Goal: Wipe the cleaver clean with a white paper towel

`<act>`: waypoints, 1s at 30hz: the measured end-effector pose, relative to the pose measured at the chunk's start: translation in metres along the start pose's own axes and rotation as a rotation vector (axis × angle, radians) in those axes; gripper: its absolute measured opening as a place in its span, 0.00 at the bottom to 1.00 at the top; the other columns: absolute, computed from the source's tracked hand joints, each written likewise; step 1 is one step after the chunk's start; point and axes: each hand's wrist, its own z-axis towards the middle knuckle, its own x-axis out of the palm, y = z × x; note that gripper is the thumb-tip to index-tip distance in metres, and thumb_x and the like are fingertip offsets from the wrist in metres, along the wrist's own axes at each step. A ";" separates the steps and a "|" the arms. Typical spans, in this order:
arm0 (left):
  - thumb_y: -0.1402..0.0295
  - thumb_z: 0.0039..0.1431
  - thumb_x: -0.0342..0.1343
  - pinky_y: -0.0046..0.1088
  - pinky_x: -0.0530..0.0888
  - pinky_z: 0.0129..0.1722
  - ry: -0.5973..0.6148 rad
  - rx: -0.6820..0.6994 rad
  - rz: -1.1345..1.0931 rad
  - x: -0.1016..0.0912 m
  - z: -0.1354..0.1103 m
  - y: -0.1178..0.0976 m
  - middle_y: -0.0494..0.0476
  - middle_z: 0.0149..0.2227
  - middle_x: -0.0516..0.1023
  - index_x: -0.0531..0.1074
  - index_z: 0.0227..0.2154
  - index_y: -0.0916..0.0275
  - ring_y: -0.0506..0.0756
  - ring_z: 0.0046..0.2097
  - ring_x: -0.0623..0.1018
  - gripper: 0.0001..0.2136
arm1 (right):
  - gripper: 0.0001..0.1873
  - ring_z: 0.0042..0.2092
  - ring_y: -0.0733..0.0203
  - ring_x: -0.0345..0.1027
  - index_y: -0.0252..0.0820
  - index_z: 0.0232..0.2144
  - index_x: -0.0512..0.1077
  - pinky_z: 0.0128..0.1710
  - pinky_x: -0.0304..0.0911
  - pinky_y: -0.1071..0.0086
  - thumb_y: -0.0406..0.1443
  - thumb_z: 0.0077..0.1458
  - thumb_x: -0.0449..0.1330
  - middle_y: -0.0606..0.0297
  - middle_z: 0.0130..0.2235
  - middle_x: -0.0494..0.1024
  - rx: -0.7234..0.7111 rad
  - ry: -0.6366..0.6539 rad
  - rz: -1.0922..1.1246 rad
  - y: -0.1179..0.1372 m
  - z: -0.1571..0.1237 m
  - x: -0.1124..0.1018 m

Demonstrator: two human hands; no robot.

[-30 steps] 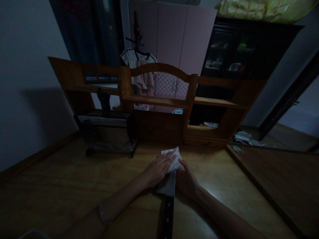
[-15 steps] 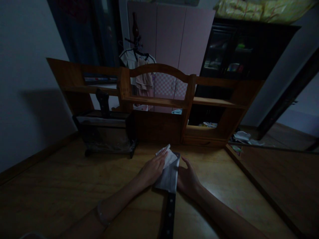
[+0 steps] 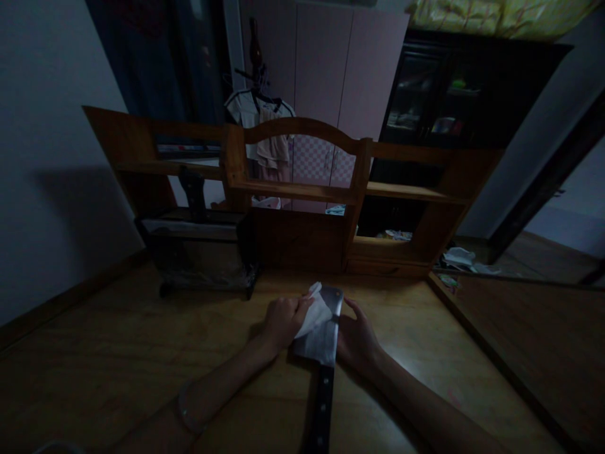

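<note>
Dim room. The cleaver (image 3: pixel 325 334) lies flat on a wooden table (image 3: pixel 118 353), handle toward the person. The left hand (image 3: pixel 282 318) bunches a tissue (image 3: pixel 316 310) on the blade. The right hand (image 3: pixel 358 334) rests loosely open against the blade's right side. A shelf (image 3: pixel 302 189) stands behind, with a pink wardrobe (image 3: pixel 331 69) beyond.

One broad steel cleaver with black handle (image 3: pixel 325 348), one crumpled white cloth (image 3: pixel 316 311), possibly tissue, and two hands: left hand (image 3: pixel 282 319), right hand (image 3: pixel 357 337).
</note>
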 end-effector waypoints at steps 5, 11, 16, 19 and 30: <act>0.62 0.70 0.42 0.30 0.69 0.38 -0.004 0.030 0.064 -0.003 -0.001 0.000 0.63 0.41 0.82 0.81 0.40 0.60 0.59 0.41 0.81 0.21 | 0.23 0.45 0.47 0.75 0.33 0.43 0.72 0.49 0.67 0.53 0.49 0.58 0.55 0.51 0.39 0.81 0.005 -0.031 -0.019 0.001 -0.001 0.003; 0.60 0.71 0.41 0.31 0.66 0.35 0.011 0.062 0.144 -0.006 -0.004 -0.002 0.62 0.38 0.83 0.81 0.40 0.58 0.59 0.38 0.81 0.21 | 0.23 0.45 0.46 0.75 0.32 0.45 0.71 0.49 0.67 0.52 0.47 0.59 0.54 0.51 0.40 0.81 0.005 -0.051 0.018 0.001 -0.003 0.009; 0.61 0.70 0.41 0.31 0.67 0.35 -0.022 0.090 0.130 -0.004 -0.005 0.001 0.63 0.37 0.83 0.81 0.39 0.60 0.58 0.38 0.81 0.21 | 0.23 0.45 0.46 0.75 0.32 0.46 0.71 0.49 0.67 0.52 0.46 0.60 0.53 0.51 0.40 0.81 0.007 -0.041 0.041 0.001 -0.002 0.008; 0.61 0.69 0.43 0.32 0.69 0.35 -0.036 0.133 0.126 -0.003 -0.006 0.002 0.64 0.34 0.83 0.82 0.37 0.62 0.59 0.35 0.80 0.21 | 0.23 0.45 0.46 0.75 0.32 0.45 0.71 0.49 0.67 0.52 0.46 0.60 0.53 0.51 0.39 0.81 0.002 -0.055 0.042 0.002 -0.002 0.007; 0.62 0.68 0.45 0.30 0.74 0.38 -0.108 0.208 0.029 -0.004 -0.009 0.000 0.62 0.33 0.82 0.82 0.37 0.59 0.57 0.37 0.81 0.19 | 0.21 0.44 0.47 0.76 0.32 0.45 0.71 0.49 0.67 0.53 0.45 0.59 0.54 0.51 0.39 0.81 0.018 -0.058 0.004 0.001 -0.002 0.007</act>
